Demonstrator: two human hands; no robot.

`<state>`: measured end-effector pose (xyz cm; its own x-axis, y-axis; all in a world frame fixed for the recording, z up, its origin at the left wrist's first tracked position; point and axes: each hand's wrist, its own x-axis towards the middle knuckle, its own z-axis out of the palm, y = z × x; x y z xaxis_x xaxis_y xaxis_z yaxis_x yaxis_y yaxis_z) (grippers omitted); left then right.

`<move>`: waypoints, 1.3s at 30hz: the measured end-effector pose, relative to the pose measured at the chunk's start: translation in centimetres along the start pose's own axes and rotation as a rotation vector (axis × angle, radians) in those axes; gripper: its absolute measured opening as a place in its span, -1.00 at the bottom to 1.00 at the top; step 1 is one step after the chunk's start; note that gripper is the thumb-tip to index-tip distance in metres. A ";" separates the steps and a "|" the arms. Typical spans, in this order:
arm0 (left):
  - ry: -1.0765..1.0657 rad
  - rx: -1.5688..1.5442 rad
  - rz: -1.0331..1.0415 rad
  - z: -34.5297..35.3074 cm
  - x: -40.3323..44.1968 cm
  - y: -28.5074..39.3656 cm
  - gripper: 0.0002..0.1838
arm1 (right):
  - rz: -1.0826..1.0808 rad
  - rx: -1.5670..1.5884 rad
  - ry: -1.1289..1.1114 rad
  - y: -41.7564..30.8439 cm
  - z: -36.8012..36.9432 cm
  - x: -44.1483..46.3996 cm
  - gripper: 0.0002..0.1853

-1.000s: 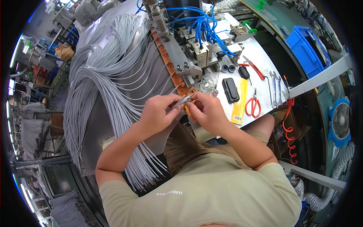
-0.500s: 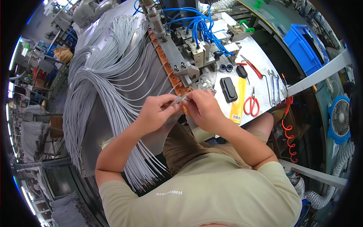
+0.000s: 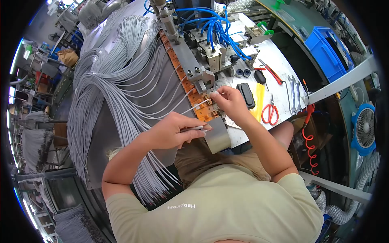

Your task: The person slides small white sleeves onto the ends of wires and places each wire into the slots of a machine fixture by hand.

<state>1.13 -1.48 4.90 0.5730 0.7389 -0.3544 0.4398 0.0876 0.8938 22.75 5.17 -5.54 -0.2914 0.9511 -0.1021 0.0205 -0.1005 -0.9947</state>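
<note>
Parted now, the left hand (image 3: 176, 131) pinches grey cable ends (image 3: 195, 129) beside the orange fixture strip's (image 3: 187, 85) near end; the right hand (image 3: 233, 103) curls across the strip — grip unclear. Cables look light, springy — best held near their tips.

Gap between the left hand (image 3: 180, 131) and right hand (image 3: 232, 103), crowding ahead
Open room lies over the desk (image 3: 240, 136) near the right wrist; a metal machine arm (image 3: 184, 55) stands ahead, gray cables (image 3: 115, 99) bar the left, black case (image 3: 245, 96) and red scissors (image 3: 270, 114) the right.
</note>
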 end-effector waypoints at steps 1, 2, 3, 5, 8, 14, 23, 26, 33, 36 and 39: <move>0.001 0.001 -0.002 -0.1 0.1 -0.4 -0.78 | 0.000 0.002 -0.001 -0.1 0.0 0.0 -0.77; 0.078 0.106 0.119 -0.2 0.3 -1.3 -0.78 | 0.035 0.012 -0.001 -0.4 0.0 0.0 -0.77; 0.157 0.211 0.240 -0.4 0.6 -2.3 -0.78 | 0.070 0.021 -0.002 -0.5 0.0 0.1 -0.77; 0.234 0.315 0.361 -0.4 1.3 -3.2 -0.78 | 0.106 0.029 -0.003 -0.3 0.0 0.1 -0.77; 0.522 0.688 0.673 -0.4 2.4 -4.1 -0.75 | 0.112 0.157 0.000 1.2 0.3 0.2 -0.81; 0.426 0.348 0.408 -0.4 1.8 -4.0 -0.78 | -0.102 -0.281 0.172 0.6 0.6 -0.6 -0.79; 0.344 -0.008 0.142 -0.4 1.4 -2.6 -0.78 | -0.578 -0.430 0.173 -2.3 2.7 -6.2 -0.87; 0.350 0.020 0.152 -0.1 1.4 -2.9 -0.79 | -0.773 -0.557 0.165 -2.2 2.9 -5.4 -0.88; 0.394 0.088 0.240 0.1 1.3 -3.3 -0.83 | -0.562 -0.418 0.093 -3.1 3.8 -5.0 -0.89; 0.389 0.098 0.246 -0.1 1.3 -3.3 -0.84 | -0.417 -0.287 0.038 -3.6 3.9 -5.1 -0.88; 0.397 0.160 0.233 -0.4 1.2 -2.9 -0.84 | -0.396 -0.308 0.039 -3.5 4.1 -5.0 -0.89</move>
<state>0.26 -0.63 2.00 0.3749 0.9270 0.0102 0.4497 -0.1915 0.8724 20.20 -0.44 -1.48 -0.2985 0.9094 0.2898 0.1987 0.3562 -0.9130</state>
